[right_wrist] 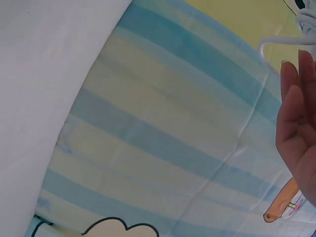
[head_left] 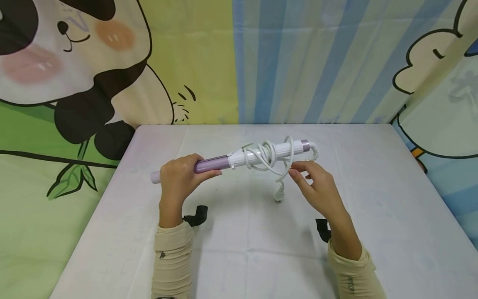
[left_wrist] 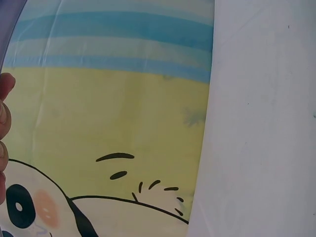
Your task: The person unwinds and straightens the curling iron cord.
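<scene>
A curling iron (head_left: pixel 212 164) with a lilac barrel and white handle is held up over the table, tilted slightly upward to the right. My left hand (head_left: pixel 180 174) grips its barrel, thumb lying along the underside. In the left wrist view only the fingertips (left_wrist: pixel 5 118) show at the edge. White power cord (head_left: pixel 267 155) is wound in loose loops round the handle, and its plug (head_left: pixel 279 193) dangles below. Thumb and forefinger of my right hand (head_left: pixel 315 185) pinch a loop of the cord. The right wrist view catches this hand beside a stretch of cord (right_wrist: pixel 281 40).
Below lies a table with a white cover (head_left: pixel 239 265). A cartoon-printed curtain (head_left: pixel 198 62) hangs behind its far edge and along both sides. Black mounts (head_left: pixel 196 216) stick out from both wrists, near the beige sleeves (head_left: pixel 172 261).
</scene>
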The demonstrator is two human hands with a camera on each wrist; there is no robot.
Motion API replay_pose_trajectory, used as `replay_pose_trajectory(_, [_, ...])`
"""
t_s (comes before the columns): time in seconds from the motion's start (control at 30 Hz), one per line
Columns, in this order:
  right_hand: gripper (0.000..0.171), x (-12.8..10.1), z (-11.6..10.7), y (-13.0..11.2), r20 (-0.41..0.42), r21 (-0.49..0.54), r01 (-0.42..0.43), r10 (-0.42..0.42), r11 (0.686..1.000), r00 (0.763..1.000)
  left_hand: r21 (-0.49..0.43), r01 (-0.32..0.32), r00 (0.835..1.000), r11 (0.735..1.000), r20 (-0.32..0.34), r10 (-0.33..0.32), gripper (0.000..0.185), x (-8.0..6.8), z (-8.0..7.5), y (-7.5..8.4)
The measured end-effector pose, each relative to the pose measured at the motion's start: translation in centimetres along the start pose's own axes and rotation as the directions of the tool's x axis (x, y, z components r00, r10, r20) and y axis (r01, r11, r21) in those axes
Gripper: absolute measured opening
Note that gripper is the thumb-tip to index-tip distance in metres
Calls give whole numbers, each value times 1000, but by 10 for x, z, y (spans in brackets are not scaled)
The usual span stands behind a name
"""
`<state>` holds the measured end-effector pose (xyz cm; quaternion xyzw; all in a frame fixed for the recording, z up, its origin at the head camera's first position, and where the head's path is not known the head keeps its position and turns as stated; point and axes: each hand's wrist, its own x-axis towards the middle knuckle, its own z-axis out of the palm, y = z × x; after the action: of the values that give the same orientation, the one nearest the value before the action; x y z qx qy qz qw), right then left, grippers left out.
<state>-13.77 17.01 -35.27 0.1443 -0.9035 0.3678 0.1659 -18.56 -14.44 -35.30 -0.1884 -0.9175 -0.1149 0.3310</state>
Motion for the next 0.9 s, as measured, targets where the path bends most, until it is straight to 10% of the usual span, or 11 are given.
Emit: replay_pose_trajectory(0.9, [7,-1,-15,8,-248,24,20,-14,1000,969,-7,0,999,1000,44,1,86,1,2,0])
